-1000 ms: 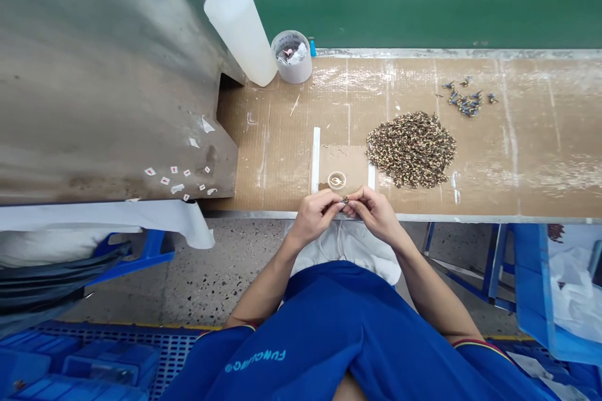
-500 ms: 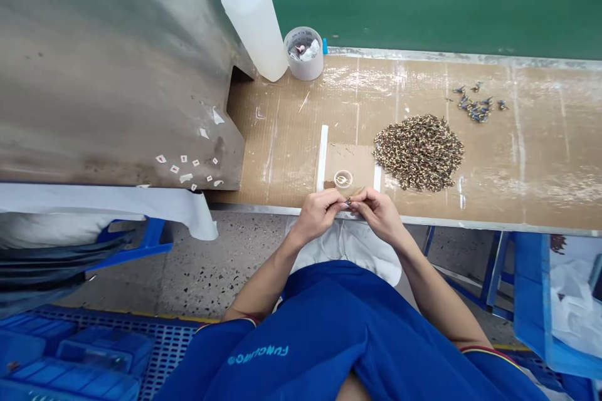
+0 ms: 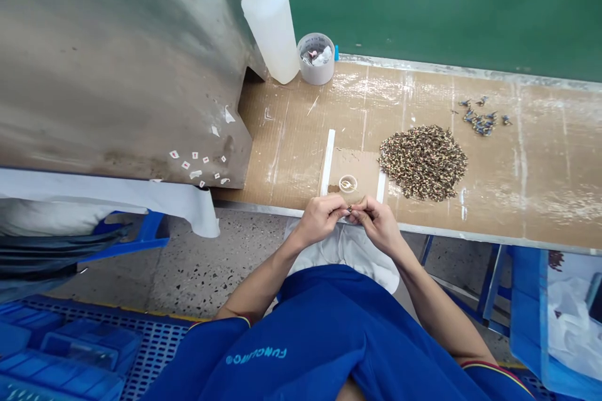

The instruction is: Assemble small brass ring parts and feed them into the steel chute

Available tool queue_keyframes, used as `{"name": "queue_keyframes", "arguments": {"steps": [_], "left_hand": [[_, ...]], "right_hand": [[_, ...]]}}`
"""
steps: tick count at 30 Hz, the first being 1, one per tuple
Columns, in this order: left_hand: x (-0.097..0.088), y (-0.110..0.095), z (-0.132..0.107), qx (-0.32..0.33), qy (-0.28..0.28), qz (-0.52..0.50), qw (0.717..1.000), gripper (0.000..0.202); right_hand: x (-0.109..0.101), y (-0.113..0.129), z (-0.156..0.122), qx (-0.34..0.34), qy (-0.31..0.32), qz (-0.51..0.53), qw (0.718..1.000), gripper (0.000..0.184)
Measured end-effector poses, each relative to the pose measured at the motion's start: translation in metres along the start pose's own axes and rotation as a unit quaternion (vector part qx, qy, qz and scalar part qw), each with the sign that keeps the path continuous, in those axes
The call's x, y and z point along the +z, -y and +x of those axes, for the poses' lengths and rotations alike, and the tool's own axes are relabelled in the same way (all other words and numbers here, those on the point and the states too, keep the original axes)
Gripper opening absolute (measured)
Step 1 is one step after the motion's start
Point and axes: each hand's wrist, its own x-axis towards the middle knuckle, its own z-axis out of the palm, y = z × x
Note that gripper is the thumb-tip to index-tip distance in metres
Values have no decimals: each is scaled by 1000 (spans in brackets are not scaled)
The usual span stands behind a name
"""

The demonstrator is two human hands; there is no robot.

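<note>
My left hand point(image 3: 320, 219) and my right hand point(image 3: 379, 222) meet at the front edge of the bench, fingertips pinched together. Between them is a tiny dark part with a brassy tint point(image 3: 349, 208), mostly covered by the fingers; its exact kind is too small to make out. Just beyond the fingertips lies a small round clear dish point(image 3: 348, 183) with pale, thin loops in it. To the right of my hands is a large heap of small brown and gold parts point(image 3: 423, 163). Farther right sits a small group of blue-tinted parts point(image 3: 480, 121).
Cardboard covers the bench point(image 3: 540, 169). A white bottle with a blue nozzle point(image 3: 273, 31) and a tape-core cup of scraps point(image 3: 316, 72) stand at the back. A metal housing point(image 3: 141, 75) bearing small stickers is on the left. Blue crates point(image 3: 84, 344) lie lower left.
The camera view has shifted and tilted slightly, so the bench items appear a little lower and farther right. Both hands stay together, with the fingers slightly rearranged around the small part.
</note>
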Motion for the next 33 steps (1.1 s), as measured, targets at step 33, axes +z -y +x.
{"name": "queue_keyframes", "arguments": {"steps": [33], "left_hand": [[-1,2,-1,3,14,15,1000,24]], "right_hand": [[-6,5,1,11,27,32,999,33]]}}
